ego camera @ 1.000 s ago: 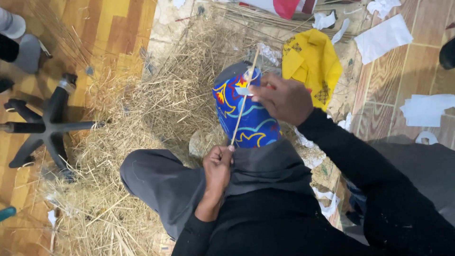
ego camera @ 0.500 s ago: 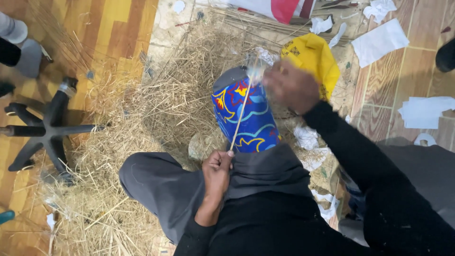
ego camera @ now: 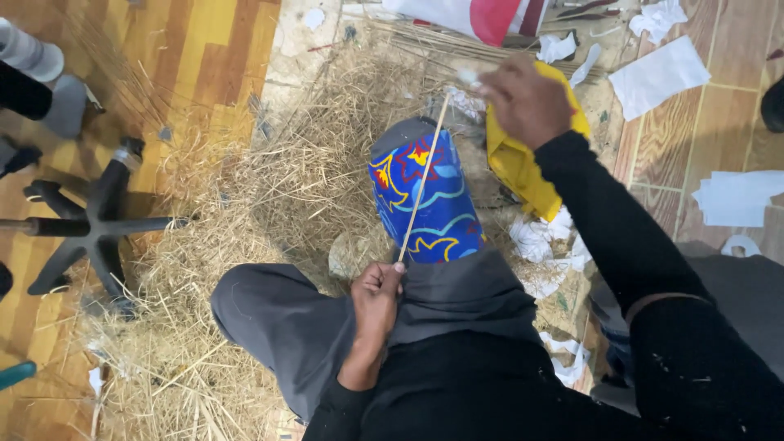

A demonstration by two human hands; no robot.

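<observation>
L hand point(ego camera: 377, 287) fisted round thin stick point(ego camera: 425, 175) base; R hand point(ego camera: 523, 100) pinching stick top w/ white scrap point(ego camera: 469, 76), above straw point(ego camera: 269, 188).

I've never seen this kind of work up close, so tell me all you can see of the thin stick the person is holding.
The thin stick is a long, straight, pale tan sliver, like split cane or bamboo. It slants from lower left up to the right across the blue patterned cloth. The left hand grips its lower end in a fist by the knee. The right hand is near its upper tip, but whether it touches is unclear. Straw lies around.
</observation>
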